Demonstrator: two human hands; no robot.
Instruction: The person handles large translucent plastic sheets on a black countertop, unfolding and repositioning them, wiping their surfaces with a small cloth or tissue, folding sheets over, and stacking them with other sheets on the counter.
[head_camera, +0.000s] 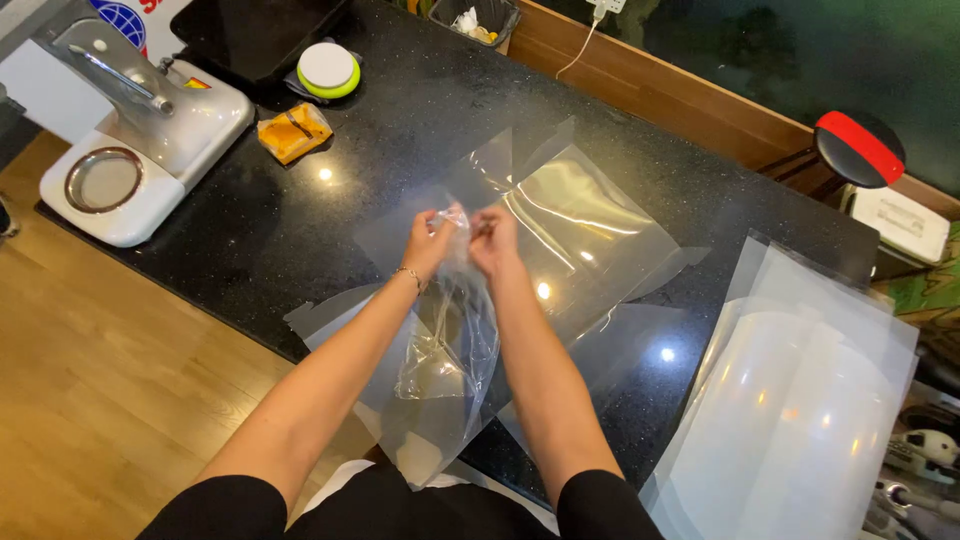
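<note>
Both hands, left (430, 243) and right (493, 240), pinch shut on crumpled clear plastic film (452, 330), lifted off black stone bench (300, 220) to hang free.

White machine (150, 125); orange packet (292, 131); round green-rimmed lid (328, 69).

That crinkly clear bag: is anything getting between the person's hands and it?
Nothing visible. The left hand and right hand both pinch the top of the clear bag, which hangs over clear sheets on the black counter.

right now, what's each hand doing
Left hand: closed, pinching the top of the clear plastic bag.
Right hand: closed, pinching the same bag.
</note>
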